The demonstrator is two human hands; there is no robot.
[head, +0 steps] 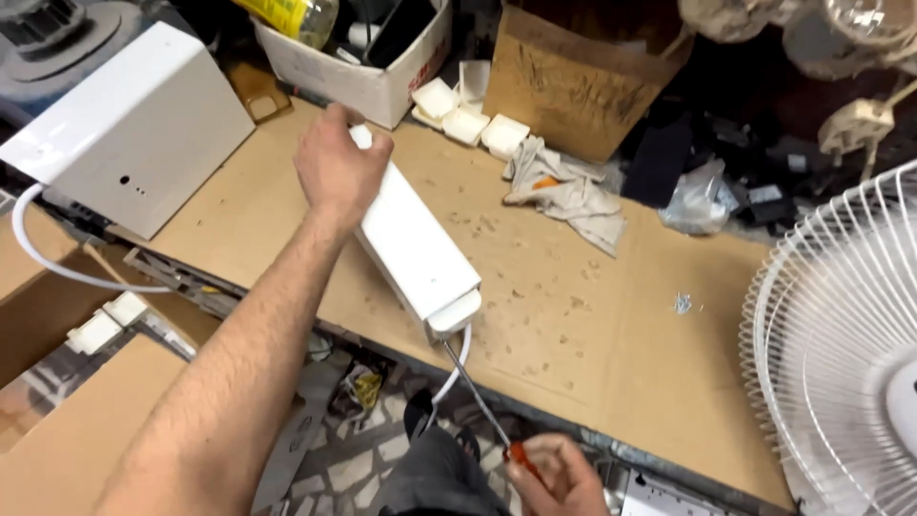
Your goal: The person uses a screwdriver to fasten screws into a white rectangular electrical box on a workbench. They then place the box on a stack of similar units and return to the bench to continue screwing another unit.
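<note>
- Cluttered workshop: a brown board bench (592, 325) covers the middle, with many small dents and crumbs on it.
- On the bench, near the centre, lies a long white plastic casing (416, 250), pointing from 11 o'clock to 5 o'clock.
- Left hand (336, 164) is closed over the far end of the casing and holds it down.
- Right hand (559, 473), at 6 o'clock, is wrapped around the orange handle of a screwdriver (478, 397); its tip meets the near end of the casing.
- At 9 o'clock stands a white box (129, 134); at 3 o'clock, a white fan grille (836, 344); at 1 o'clock, a crumpled rag (565, 191).
</note>
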